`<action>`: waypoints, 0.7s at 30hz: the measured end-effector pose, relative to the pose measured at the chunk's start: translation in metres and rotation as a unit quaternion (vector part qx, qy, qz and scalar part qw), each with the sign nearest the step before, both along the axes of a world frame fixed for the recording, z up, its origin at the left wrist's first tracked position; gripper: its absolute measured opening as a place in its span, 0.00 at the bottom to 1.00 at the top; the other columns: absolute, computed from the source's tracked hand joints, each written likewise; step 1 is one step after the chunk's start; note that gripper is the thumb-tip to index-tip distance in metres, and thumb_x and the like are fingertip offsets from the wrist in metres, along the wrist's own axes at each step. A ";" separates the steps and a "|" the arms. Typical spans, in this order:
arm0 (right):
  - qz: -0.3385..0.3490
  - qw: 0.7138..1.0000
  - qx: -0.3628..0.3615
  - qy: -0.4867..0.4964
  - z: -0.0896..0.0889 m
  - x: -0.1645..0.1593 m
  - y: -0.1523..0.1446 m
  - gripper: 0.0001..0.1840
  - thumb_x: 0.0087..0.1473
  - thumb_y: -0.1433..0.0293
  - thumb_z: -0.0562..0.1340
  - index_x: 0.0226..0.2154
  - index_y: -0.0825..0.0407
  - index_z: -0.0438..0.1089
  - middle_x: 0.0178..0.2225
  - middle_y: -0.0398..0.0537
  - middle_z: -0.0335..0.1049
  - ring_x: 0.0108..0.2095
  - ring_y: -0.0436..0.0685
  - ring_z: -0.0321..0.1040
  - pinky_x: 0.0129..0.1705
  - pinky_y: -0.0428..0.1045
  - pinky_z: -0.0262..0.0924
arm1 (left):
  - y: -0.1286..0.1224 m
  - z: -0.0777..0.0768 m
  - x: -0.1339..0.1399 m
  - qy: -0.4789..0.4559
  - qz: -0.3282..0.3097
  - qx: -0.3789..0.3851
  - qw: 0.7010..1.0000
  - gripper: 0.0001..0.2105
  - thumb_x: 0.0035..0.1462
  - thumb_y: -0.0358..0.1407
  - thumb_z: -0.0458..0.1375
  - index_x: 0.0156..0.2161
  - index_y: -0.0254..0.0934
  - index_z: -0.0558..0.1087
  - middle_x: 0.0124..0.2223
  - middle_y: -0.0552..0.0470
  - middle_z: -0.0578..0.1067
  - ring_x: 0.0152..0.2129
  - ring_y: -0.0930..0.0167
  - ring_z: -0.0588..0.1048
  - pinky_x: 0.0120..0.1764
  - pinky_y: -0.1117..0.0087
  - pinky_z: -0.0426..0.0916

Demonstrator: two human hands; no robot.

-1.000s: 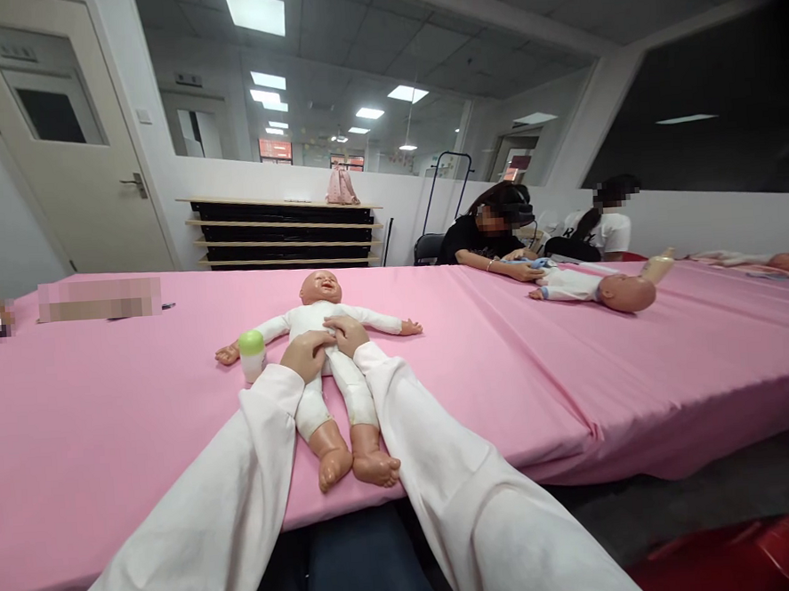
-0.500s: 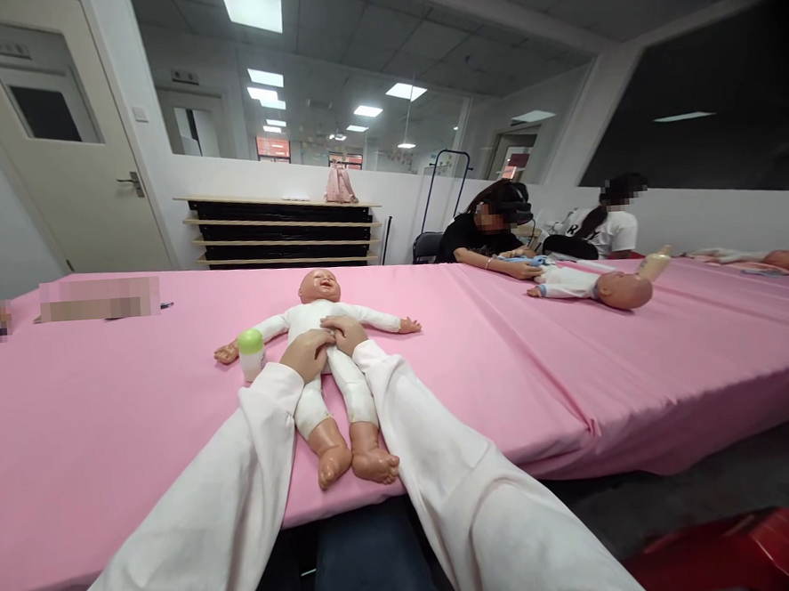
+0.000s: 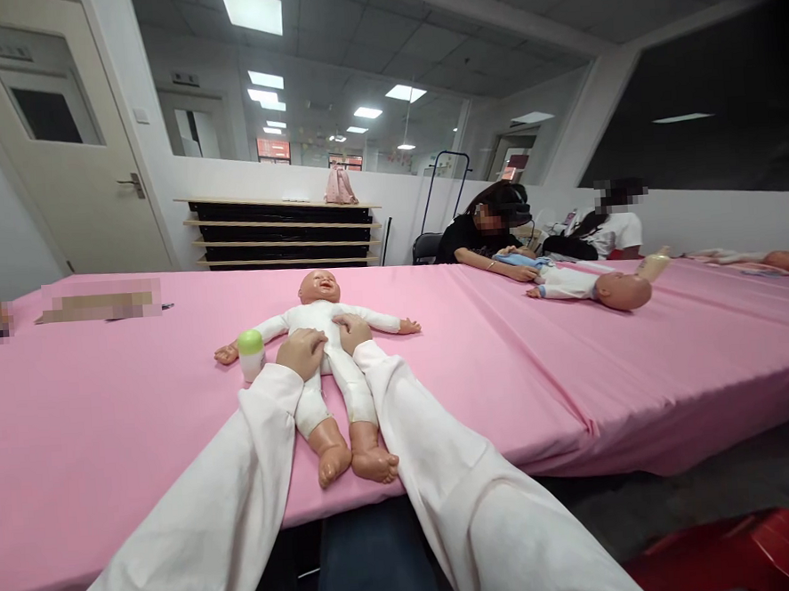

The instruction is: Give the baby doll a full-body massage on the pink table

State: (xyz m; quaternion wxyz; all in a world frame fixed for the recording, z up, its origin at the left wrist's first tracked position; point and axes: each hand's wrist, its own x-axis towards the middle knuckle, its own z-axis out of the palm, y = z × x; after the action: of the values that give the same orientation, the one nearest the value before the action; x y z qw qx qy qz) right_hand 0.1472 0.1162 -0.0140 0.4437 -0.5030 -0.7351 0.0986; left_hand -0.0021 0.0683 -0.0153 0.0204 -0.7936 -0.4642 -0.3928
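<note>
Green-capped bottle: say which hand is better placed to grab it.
Likely the left hand: it rests on the doll nearer the bottle; the right hand lies farther across the doll.

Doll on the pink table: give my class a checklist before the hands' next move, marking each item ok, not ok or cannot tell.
1. Doll on its back, face up: ok.
2. Left hand on the doll's body: ok.
3. Right hand on the doll's body: ok.
4. Hands apart from each other: ok.
5. Green-capped container upright: ok.
6. Container not touching the doll's arm: cannot tell.
</note>
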 end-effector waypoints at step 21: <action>0.036 0.995 -0.091 -0.016 0.008 0.002 0.013 0.20 0.56 0.73 0.48 0.49 0.52 0.65 0.58 0.44 0.55 0.60 0.50 0.46 0.62 0.52 0.38 | 0.000 0.004 0.009 0.005 0.040 -0.144 0.989 0.21 0.56 0.34 0.46 0.55 0.40 0.64 0.60 0.53 0.58 0.59 0.67 0.54 0.60 0.58 0.50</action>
State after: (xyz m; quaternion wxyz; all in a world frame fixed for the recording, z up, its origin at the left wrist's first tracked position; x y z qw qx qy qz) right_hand 0.1492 0.1291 -0.0063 0.3806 -0.5158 -0.7478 0.1732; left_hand 0.0070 0.0687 -0.0113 -0.0762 -0.7711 -0.5473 -0.3163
